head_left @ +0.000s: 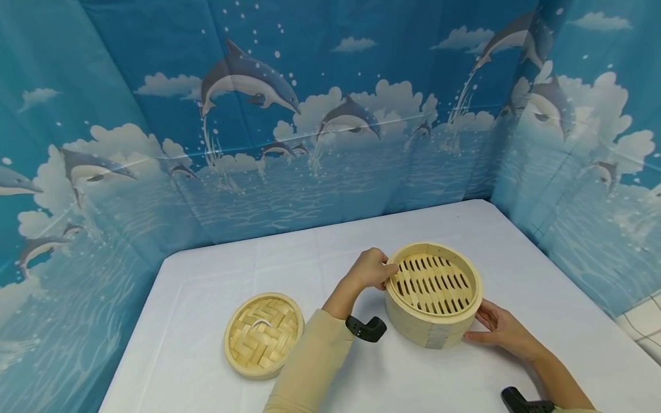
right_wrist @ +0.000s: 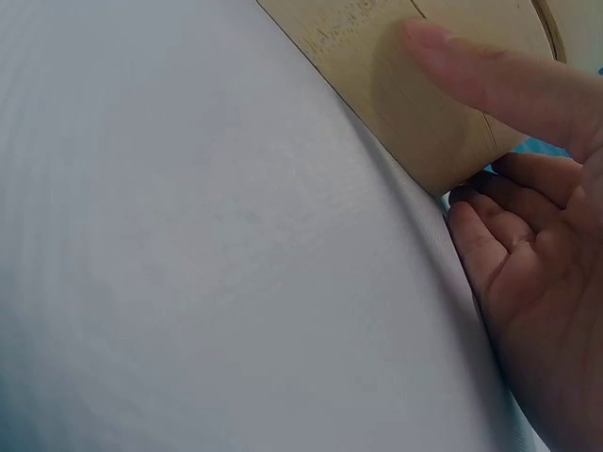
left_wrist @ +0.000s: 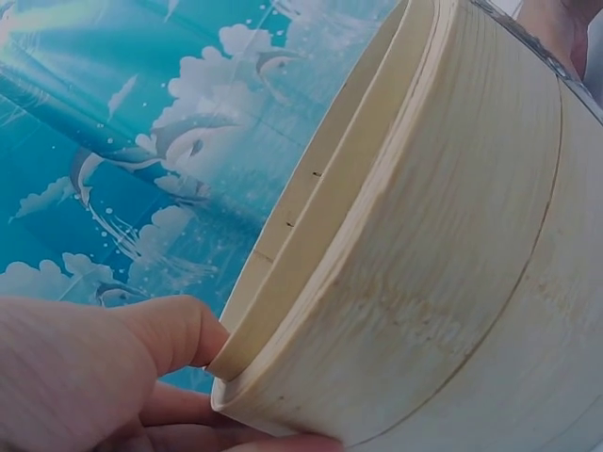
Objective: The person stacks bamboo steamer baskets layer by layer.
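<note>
A round bamboo steamer (head_left: 408, 321) stands on the white-covered table, its slatted floor (head_left: 434, 284) facing up inside the rim. A seam runs round its wall in the left wrist view, and a metal strip (head_left: 438, 336) shows at the front. My left hand (head_left: 370, 268) grips the far left rim, thumb hooked over the edge and fingers against the outer wall. Low on the right side, my right hand (head_left: 503, 331) holds the steamer, its thumb (right_wrist: 499, 85) on the wall and the other fingers curled round near the base.
A woven bamboo lid (head_left: 264, 335) with a small pale loop on top lies to the left, beside my left sleeve (head_left: 315, 361). White cloth covers the table (head_left: 206, 298). Behind and to both sides hangs a blue curtain (head_left: 248, 189) printed with dolphins.
</note>
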Available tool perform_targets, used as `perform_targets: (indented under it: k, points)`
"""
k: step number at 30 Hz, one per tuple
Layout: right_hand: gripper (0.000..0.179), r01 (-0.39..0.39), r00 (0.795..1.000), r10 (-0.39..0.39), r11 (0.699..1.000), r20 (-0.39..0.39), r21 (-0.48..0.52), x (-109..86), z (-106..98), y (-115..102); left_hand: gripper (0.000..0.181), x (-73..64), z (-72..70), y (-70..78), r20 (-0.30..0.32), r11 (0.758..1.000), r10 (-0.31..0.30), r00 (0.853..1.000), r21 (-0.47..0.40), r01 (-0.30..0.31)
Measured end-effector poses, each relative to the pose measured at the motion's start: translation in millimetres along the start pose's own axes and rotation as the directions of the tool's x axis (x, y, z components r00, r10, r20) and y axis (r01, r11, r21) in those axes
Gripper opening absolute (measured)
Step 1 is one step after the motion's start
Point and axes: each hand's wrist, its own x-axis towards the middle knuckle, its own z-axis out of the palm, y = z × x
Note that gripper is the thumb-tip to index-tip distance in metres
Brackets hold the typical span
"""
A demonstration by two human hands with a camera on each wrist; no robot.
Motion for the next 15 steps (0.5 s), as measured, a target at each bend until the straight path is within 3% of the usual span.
perform_targets:
  k: [7,15]
  points:
    - [0.086,-0.032,0.999,0.032,0.999,-0.015,-0.027,2.1,-1.0,-0.1,0.022,0.0,0.3,-1.5,-0.014,1.000,-0.008,1.000,0.018,0.008]
    - [0.086,-0.026,1.000,0.026,1.000,0.000,0.003,0.3,0.6,-3.1,0.027,-2.5,4.9,-8.0,0.013,0.997,-0.035,0.999,-0.074,0.036]
